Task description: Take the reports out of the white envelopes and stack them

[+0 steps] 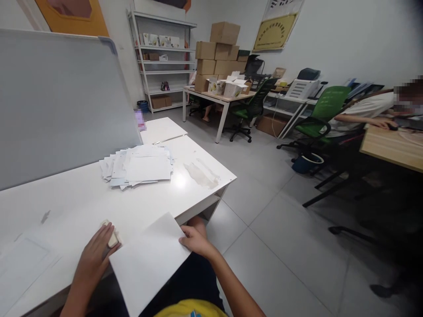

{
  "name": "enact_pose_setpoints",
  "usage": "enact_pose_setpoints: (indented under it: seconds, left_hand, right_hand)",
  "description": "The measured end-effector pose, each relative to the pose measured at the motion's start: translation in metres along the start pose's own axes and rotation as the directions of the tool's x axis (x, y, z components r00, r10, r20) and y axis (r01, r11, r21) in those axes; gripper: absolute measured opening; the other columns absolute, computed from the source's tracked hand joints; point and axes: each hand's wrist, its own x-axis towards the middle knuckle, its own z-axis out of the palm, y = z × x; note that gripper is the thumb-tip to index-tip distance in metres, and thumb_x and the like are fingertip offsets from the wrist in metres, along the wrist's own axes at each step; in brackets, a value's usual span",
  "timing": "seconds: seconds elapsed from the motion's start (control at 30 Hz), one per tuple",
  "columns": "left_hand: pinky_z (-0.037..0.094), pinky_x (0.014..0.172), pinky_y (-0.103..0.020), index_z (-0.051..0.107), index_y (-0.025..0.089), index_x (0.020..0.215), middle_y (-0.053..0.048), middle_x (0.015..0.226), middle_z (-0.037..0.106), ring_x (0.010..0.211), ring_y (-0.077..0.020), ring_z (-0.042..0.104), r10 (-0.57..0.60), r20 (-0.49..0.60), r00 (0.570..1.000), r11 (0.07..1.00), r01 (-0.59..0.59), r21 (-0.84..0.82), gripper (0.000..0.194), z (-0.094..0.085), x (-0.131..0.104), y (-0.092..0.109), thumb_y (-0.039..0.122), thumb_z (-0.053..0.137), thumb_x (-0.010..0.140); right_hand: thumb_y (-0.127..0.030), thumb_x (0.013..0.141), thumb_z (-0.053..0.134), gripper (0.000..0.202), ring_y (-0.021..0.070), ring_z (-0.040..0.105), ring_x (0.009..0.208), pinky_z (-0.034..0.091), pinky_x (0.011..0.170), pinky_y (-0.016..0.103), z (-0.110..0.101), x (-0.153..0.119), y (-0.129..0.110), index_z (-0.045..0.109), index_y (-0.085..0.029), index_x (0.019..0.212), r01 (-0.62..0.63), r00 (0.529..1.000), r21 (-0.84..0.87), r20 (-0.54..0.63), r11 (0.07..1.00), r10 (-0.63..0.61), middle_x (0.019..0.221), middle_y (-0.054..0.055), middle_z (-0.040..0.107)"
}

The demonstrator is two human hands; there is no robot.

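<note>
Sheet (148,264) gripped at its right short edge by the right hand (196,241), over the lap (196,279) and the near edge of the desk (79,202).
The desk runs out of view at left, and the divider (62,101) standing on it is cut off there too; the sheet's long axis slants from lower left to upper right, its far corner pointing away over the desktop, though whether it touches cannot be told; farther back lies a ragged stack (147,166) of papers, lower layers mostly covered; the right thumb presses on top, the other fingers partly hidden beneath; the left hand (94,253) bends its fingers over a pale block (113,240), partly hiding it, and whether they grip it cannot be told.
</note>
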Motion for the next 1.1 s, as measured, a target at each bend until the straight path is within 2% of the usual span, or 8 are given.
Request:
enact_pose_setpoints:
  seconds: [0.17, 0.27, 0.4, 0.53, 0.73, 0.87, 0.97, 1.1]
  left_hand:
    - [0.036, 0.11, -0.052, 0.037, 0.025, 0.145, -0.011, 0.148, 0.042, 0.14, -0.0336, 0.032, -0.055, 0.039, 0.998, 0.998, 0.054, 0.011, 0.059, -0.005, 0.0, -0.002, 0.047, 0.047, 0.092]
    - [0.035, 0.112, -0.049, 0.03, 0.028, 0.149, -0.008, 0.153, 0.034, 0.14, -0.031, 0.033, -0.177, 0.081, 0.981, 0.979, 0.184, -0.084, 0.06, -0.011, -0.007, 0.0, 0.042, 0.046, 0.093]
    - [0.037, 0.112, -0.044, 0.033, 0.032, 0.147, -0.004, 0.152, 0.037, 0.138, -0.0264, 0.037, -0.276, 0.102, 0.956, 0.929, 0.293, -0.228, 0.05, -0.019, -0.014, 0.003, 0.034, 0.037, 0.097]
    - [0.039, 0.109, -0.046, 0.038, 0.029, 0.145, -0.007, 0.152, 0.037, 0.137, -0.029, 0.039, -0.302, 0.119, 0.946, 0.935, 0.319, -0.156, 0.053, -0.018, -0.01, 0.01, 0.042, 0.046, 0.093]
    - [0.044, 0.105, -0.044, 0.039, 0.026, 0.143, -0.011, 0.153, 0.035, 0.134, -0.0299, 0.043, -0.288, 0.123, 0.95, 0.955, 0.295, -0.036, 0.055, -0.013, -0.005, 0.02, 0.042, 0.048, 0.092]
    - [0.042, 0.106, -0.047, 0.036, 0.02, 0.144, -0.015, 0.151, 0.037, 0.135, -0.0314, 0.042, -0.182, 0.018, 0.983, 0.983, 0.181, 0.029, 0.054, -0.008, -0.004, 0.026, 0.036, 0.048, 0.093]
    - [0.041, 0.107, -0.049, 0.036, 0.018, 0.144, -0.016, 0.143, 0.048, 0.134, -0.031, 0.043, -0.094, -0.035, 0.995, 0.993, 0.096, 0.067, 0.054, -0.006, -0.003, 0.028, 0.03, 0.048, 0.093]
    - [0.045, 0.104, -0.048, 0.044, 0.021, 0.139, -0.011, 0.131, 0.06, 0.126, -0.0292, 0.052, -0.104, -0.038, 0.994, 0.991, 0.107, 0.076, 0.048, -0.008, -0.001, 0.032, 0.027, 0.049, 0.092]
  right_hand:
    - [-0.016, 0.065, 0.051, 0.033, 0.0204, 0.062, 0.077, 0.049, 0.074, 0.032, -0.001, 0.002, -0.007, 0.072, -0.019, 0.089, 0.042, 0.999, -0.091, -0.026, 0.995, -0.044, 0.077, -0.001, 0.069]
    - [-0.015, 0.064, 0.05, 0.036, 0.022, 0.063, 0.084, 0.049, 0.079, 0.033, -0.001, -0.001, -0.014, 0.072, -0.021, 0.093, 0.056, 0.998, -0.097, -0.025, 0.994, -0.059, 0.081, -0.001, 0.07]
    - [-0.015, 0.065, 0.051, 0.041, 0.0235, 0.063, 0.092, 0.049, 0.084, 0.035, 0.001, -0.003, -0.021, 0.07, -0.023, 0.101, 0.062, 0.998, -0.124, -0.026, 0.99, -0.066, 0.088, 0.0, 0.071]
    - [-0.016, 0.068, 0.051, 0.044, 0.0238, 0.064, 0.094, 0.05, 0.084, 0.036, 0.006, -0.001, -0.024, 0.066, -0.022, 0.108, 0.047, 0.999, -0.05, -0.022, 0.998, -0.049, 0.092, 0.001, 0.071]
    - [-0.017, 0.068, 0.054, 0.041, 0.0241, 0.065, 0.097, 0.05, 0.089, 0.037, 0.012, 0.009, -0.027, 0.064, -0.025, 0.107, 0.042, 0.987, -0.024, -0.155, 0.999, -0.045, 0.096, 0.002, 0.072]
    - [-0.018, 0.071, 0.052, 0.043, 0.024, 0.064, 0.102, 0.049, 0.092, 0.038, 0.013, 0.017, -0.025, 0.063, -0.024, 0.112, 0.038, 0.992, 0.03, -0.124, 0.999, -0.034, 0.101, 0.002, 0.071]
    - [-0.017, 0.071, 0.051, 0.044, 0.024, 0.064, 0.1, 0.048, 0.093, 0.038, 0.012, 0.018, -0.028, 0.065, -0.025, 0.112, 0.041, 0.992, 0.01, -0.119, 0.999, -0.04, 0.1, 0.001, 0.072]
    - [-0.016, 0.07, 0.051, 0.046, 0.0235, 0.064, 0.095, 0.049, 0.092, 0.039, 0.012, 0.017, -0.036, 0.066, -0.026, 0.112, 0.044, 0.991, -0.039, -0.121, 0.998, -0.048, 0.099, 0.0, 0.072]
